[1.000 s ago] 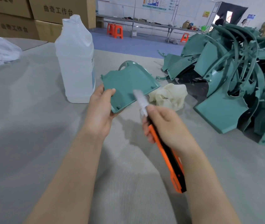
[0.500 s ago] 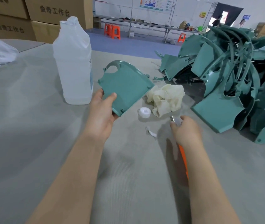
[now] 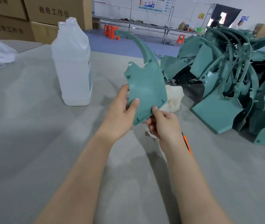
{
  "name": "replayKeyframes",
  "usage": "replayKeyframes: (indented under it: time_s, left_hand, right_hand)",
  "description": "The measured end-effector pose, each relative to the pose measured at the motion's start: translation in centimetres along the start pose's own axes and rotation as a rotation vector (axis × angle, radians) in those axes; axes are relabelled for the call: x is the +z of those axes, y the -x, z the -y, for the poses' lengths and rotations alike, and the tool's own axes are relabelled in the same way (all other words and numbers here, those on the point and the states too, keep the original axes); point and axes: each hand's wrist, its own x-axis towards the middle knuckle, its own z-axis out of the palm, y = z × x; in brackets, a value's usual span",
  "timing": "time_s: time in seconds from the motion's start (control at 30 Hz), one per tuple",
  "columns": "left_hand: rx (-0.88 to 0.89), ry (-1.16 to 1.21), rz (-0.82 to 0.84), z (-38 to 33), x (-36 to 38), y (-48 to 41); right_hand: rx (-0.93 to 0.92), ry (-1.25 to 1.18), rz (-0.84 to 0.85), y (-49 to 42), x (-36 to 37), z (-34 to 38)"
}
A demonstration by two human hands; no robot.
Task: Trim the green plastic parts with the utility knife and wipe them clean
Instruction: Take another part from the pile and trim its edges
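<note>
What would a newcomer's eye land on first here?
The green plastic part, held up in both hands at centre: left hand grips its left edge, right hand pinches its bottom corner. Next, the heap of green parts at right and the translucent bottle standing at left.

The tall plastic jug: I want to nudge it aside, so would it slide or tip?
The jug stands tall on a modest base, so a high push would probably tip it. The ribbed grey mat likely grips, so push low. Its fill level is unclear, so its weight is a guess.
</note>
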Motion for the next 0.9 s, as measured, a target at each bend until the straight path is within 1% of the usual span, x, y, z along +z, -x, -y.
replayKeyframes:
  time_s: [0.07,0.13,0.17,0.2,0.23,0.3,0.33,0.4,0.43,0.47,0.5,0.57,0.6,0.63,0.67,0.73,0.77,0.8,0.83,0.87,0.9]
  left_hand:
    - [0.022,-0.043,0.060,0.0,0.3,0.2]
    - [0.042,-0.091,0.082,0.2,0.2,0.3]
    - [0.045,-0.107,0.082,0.4,0.0,0.2]
    - [0.048,-0.130,0.078,0.5,-0.2,0.2]
    - [0.053,-0.170,0.071,0.6,-0.3,0.2]
    - [0.066,-0.282,0.053,0.6,-0.1,0.2]
    - [0.087,-0.370,0.042,0.7,0.2,0.3]
    - [0.164,-0.562,0.041,0.6,0.7,0.5]
    - [0.200,-0.613,0.071,0.6,0.8,0.6]
    - [0.221,-0.611,0.119,0.6,0.9,0.6]
    - [0.225,-0.579,0.187,0.4,0.9,0.7]
    - [0.200,-0.557,0.329,0.3,1.2,0.7]
    - [0.155,-0.579,0.358,0.2,1.2,0.8]
    - [0.099,-0.572,0.328,0.0,1.2,0.8]
    - [0.054,-0.532,0.233,-0.1,1.0,0.8]
    - [0.008,-0.491,-0.094,-0.2,0.3,0.4]
    - [-0.052,-0.475,-0.247,-0.3,0.0,0.2]
    - [-0.147,-0.385,-0.335,-0.3,-0.4,0.0]
    - [-0.273,-0.187,-0.333,-0.1,-0.8,-0.1]
    - [-0.377,0.108,-0.259,-0.2,-1.0,-0.2]
    - [-0.461,0.422,-0.138,-0.3,-0.9,-0.1]
  right_hand:
    - [-0.027,0.056,-0.121,-0.9,-0.8,-0.4]
    - [-0.029,0.113,-0.303,-1.9,-2.3,-0.6]
    - [-0.014,0.058,-0.387,-2.2,-3.3,-0.5]
    - [-0.001,-0.045,-0.429,-2.4,-4.0,-0.4]
    - [0.001,-0.153,-0.423,-2.4,-4.4,-0.2]
    - [0.013,-0.268,-0.323,-1.9,-3.9,0.1]
    - [0.011,-0.258,-0.257,-1.5,-3.1,0.1]
    - [-0.061,-0.131,-0.090,-0.5,-1.2,0.4]
    - [-0.095,-0.072,0.000,0.0,-0.4,0.5]
    - [-0.113,-0.042,0.066,0.5,0.2,0.6]
    - [-0.115,-0.051,0.093,0.9,0.5,0.7]
    - [-0.076,-0.174,0.041,0.8,0.2,0.9]
    - [-0.033,-0.262,0.004,0.6,-0.3,0.9]
    - [0.007,-0.329,-0.008,0.5,-0.9,1.0]
    - [0.032,-0.369,0.004,0.5,-1.4,1.0]
    - [0.057,-0.399,0.040,0.4,-2.0,1.1]
    - [0.062,-0.413,0.045,0.4,-2.1,1.0]
    - [0.066,-0.437,0.050,0.5,-2.1,1.0]
    - [0.067,-0.473,0.053,0.5,-1.9,1.1]
    - [0.064,-0.513,0.052,0.5,-1.7,1.1]
    - [0.058,-0.543,0.052,0.4,-1.5,1.1]
